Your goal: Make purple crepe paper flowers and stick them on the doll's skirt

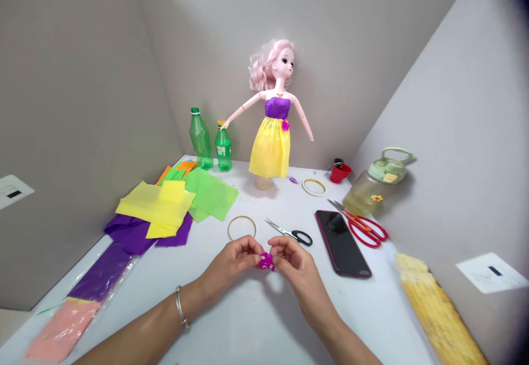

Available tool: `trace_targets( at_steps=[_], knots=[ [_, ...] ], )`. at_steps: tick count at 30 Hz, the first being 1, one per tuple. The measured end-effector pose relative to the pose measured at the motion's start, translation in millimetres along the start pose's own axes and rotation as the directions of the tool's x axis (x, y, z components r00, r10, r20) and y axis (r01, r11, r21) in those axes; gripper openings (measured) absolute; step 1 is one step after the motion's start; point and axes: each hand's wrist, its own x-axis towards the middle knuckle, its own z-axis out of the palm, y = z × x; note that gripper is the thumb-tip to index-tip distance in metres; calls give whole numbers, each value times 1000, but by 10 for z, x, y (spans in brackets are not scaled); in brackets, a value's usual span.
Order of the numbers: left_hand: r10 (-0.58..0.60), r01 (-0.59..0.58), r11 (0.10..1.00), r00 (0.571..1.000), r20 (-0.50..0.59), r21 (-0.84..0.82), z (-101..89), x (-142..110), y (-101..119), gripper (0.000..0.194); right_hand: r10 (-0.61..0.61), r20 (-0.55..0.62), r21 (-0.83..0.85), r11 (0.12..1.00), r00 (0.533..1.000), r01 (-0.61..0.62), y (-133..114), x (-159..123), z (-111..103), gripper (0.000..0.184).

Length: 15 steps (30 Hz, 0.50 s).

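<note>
Between my fingertips is a small magenta fabric flower (266, 262), held just above the table. My left hand (237, 260) pinches its left edge, and my right hand (295, 263) pinches its right side. Just beyond my left hand lies a thin gold bangle (242, 218). Small scissors (289, 231) with black handles lie behind my right hand. Farther back stands a pink-haired doll (270, 150) in a purple top and yellow skirt, with a similar magenta flower (285, 125) at its waist.
Fabric pieces (159, 208) and a plastic packet (82, 304) lie left. Two green bottles (201, 141) stand behind them. On the right are a phone (342, 243), red-handled scissors (363, 227), a water bottle (367, 188), a red bucket (340, 173), a white bangle (314, 187) and yellow material (436, 310).
</note>
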Motion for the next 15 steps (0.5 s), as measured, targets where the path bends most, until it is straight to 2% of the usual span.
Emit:
trace_targets(
  at_steps=[6, 11, 15],
  knots=[
    [9, -9, 999, 1000, -3, 46, -16, 13, -20, 16, 55, 14, 10, 998, 998, -55, -24, 13, 6, 21],
    [27, -23, 985, 999, -25, 173, -40, 38, -92, 17, 65, 46, -25, 998, 997, -63, 66, 49, 16, 31],
    [34, -31, 985, 999, -12, 167, -43, 42, -116, 19, 55, 55, -57, 997, 997, -51, 117, 64, 23, 31]
  ],
)
